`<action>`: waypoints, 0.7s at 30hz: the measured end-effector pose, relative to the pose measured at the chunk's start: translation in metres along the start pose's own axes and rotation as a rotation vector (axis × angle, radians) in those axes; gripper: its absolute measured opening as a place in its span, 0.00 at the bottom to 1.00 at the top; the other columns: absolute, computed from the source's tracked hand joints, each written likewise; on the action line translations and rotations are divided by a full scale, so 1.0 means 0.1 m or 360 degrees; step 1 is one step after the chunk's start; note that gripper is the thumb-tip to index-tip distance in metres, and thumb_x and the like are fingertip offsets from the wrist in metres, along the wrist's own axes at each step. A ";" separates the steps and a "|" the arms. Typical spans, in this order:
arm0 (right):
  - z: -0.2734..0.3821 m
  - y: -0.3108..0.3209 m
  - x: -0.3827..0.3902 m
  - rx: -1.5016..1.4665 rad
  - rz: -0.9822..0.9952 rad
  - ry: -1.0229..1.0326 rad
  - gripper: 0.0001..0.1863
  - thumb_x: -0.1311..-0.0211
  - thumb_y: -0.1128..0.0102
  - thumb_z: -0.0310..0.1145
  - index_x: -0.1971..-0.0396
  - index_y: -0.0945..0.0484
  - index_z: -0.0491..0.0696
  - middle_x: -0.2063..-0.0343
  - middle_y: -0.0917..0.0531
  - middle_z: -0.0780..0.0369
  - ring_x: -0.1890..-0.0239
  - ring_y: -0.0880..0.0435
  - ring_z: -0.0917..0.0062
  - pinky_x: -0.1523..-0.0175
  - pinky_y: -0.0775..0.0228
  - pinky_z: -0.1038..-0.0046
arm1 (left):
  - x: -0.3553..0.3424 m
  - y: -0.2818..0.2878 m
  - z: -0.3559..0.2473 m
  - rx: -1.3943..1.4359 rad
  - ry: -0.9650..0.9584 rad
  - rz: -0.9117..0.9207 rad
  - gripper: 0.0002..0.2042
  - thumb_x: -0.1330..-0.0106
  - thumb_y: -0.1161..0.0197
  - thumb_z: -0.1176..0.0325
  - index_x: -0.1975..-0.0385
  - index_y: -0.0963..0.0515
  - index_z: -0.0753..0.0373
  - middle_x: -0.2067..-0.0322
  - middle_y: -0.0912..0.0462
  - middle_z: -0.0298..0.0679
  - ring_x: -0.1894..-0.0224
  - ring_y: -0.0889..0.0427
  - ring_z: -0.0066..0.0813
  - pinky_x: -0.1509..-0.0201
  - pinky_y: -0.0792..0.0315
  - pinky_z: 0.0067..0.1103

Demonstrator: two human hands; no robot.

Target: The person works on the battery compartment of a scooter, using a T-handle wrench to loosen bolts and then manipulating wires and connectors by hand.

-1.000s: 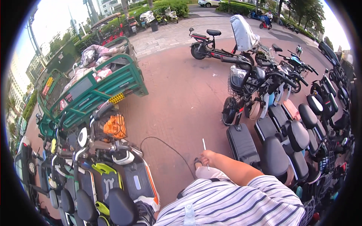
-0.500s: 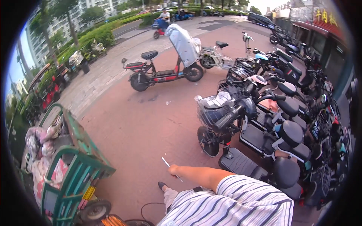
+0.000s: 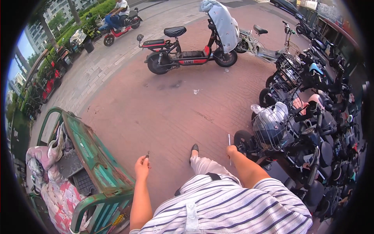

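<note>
My left hand (image 3: pixel 142 167) is raised beside the green cargo cart, fingers pinched around a small dark object (image 3: pixel 147 155) whose kind I cannot make out. My right hand (image 3: pixel 231 150) is closed around a thin white stick (image 3: pixel 229 139), held upright near the front wheel of a parked bike. The stick pokes out above and below the fist. Between the two hands, one of my dark shoes (image 3: pixel 194 147) shows on the red paving.
A rusty green cargo cart (image 3: pixel 102 165) loaded with a floral quilt (image 3: pixel 64 199) stands close on my left. Parked bikes with a wire basket (image 3: pixel 272 126) crowd the right. Ahead stands a red-and-black scooter (image 3: pixel 187 58); beyond it a person rides a red scooter (image 3: pixel 110 38).
My left hand has come into view with a small dark object. The view has shifted leftward, and my right hand with the stick now appears farther right. The rider has come nearer.
</note>
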State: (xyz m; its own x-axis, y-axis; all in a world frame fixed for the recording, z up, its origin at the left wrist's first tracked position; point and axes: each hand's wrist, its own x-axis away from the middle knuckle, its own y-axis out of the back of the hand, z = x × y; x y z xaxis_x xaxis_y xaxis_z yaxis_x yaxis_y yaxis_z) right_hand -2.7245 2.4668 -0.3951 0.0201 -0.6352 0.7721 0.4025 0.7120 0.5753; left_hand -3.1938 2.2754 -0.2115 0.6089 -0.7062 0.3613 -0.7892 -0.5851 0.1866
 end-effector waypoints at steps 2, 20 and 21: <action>0.05 0.33 -0.53 0.0438 0.0244 0.0225 0.15 0.36 0.52 0.30 0.77 0.18 0.40 0.84 0.20 0.56 0.85 0.20 0.65 0.79 0.30 0.60 | -0.72 -0.19 0.20 0.0010 0.0006 0.0042 0.11 0.31 0.43 0.73 0.51 0.24 0.67 0.72 0.21 0.35 0.75 0.24 0.19 0.73 0.27 0.19; 4.53 3.29 -2.72 -0.0913 -0.0058 -0.0041 0.11 0.45 0.35 0.32 0.80 0.28 0.46 0.88 0.37 0.67 0.90 0.42 0.82 0.85 0.55 0.74 | -6.17 -1.11 -0.29 0.0047 0.0492 0.0028 0.18 0.30 0.43 0.58 0.44 0.27 0.55 0.52 0.19 0.49 0.54 0.19 0.43 0.49 0.23 0.34; 4.49 3.51 -2.90 -0.1138 -0.0011 -0.0175 0.10 0.44 0.36 0.31 0.80 0.28 0.46 0.87 0.37 0.67 0.89 0.42 0.82 0.85 0.55 0.75 | -5.81 -1.11 -0.05 0.0099 0.0849 -0.0123 0.15 0.30 0.43 0.61 0.47 0.27 0.58 0.54 0.19 0.49 0.55 0.18 0.42 0.51 0.22 0.33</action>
State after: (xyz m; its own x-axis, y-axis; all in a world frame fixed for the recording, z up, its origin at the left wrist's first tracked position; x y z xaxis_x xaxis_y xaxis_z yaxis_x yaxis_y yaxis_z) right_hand -3.0002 3.0355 -0.2962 -0.0618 -0.5784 0.8134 0.9035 0.3139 0.2919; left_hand -3.4604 2.7531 -0.4381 0.5275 -0.3692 0.7652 -0.7276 -0.6612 0.1826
